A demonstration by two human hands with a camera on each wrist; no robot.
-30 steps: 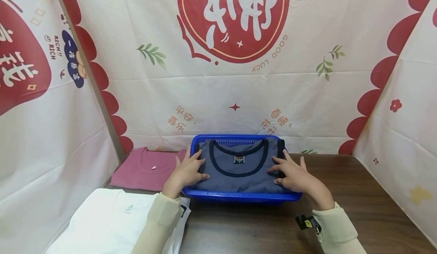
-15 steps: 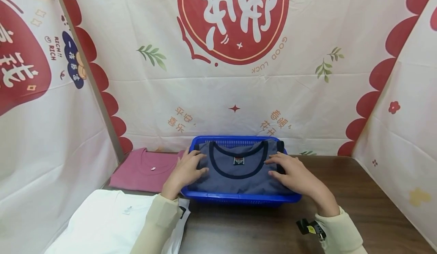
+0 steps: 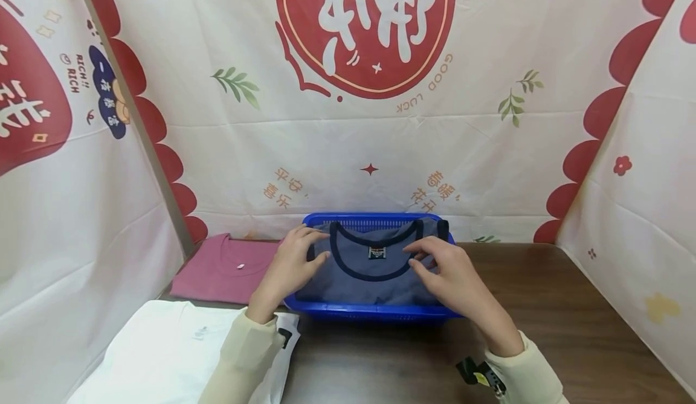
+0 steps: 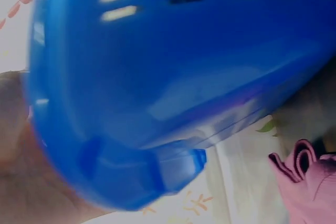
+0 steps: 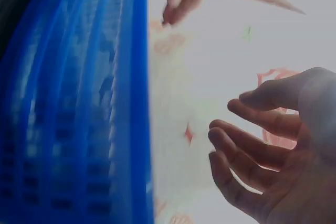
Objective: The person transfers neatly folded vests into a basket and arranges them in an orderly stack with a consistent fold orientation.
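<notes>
A folded dark grey-blue T-shirt (image 3: 361, 286) with a black-trimmed neckline lies in a blue plastic basket (image 3: 375, 312). Over the basket's left side is the left hand (image 3: 293, 259), its fingers loosely bent and pointing inward. The right hand (image 3: 448, 274) hovers above the right part of the shirt with thumb and fingers apart. In the right wrist view the right hand (image 5: 268, 150) shows slightly bent fingers with nothing between them, raised clear of the basket wall (image 5: 131, 103). The basket's underside corner (image 4: 121, 177) fills much of the left wrist view.
A folded pink T-shirt (image 3: 217, 277) lies left of the basket on the brown wooden table (image 3: 364, 362). A white folded garment (image 3: 157, 343) in clear packaging sits at the front left. Printed cloth (image 3: 337, 144) walls in the back and both sides.
Both hands have lifted off the shirt's sides. The right hand has moved inward to the left, and its spread fingers have drawn closer together. Basket and shirt stay in place.
</notes>
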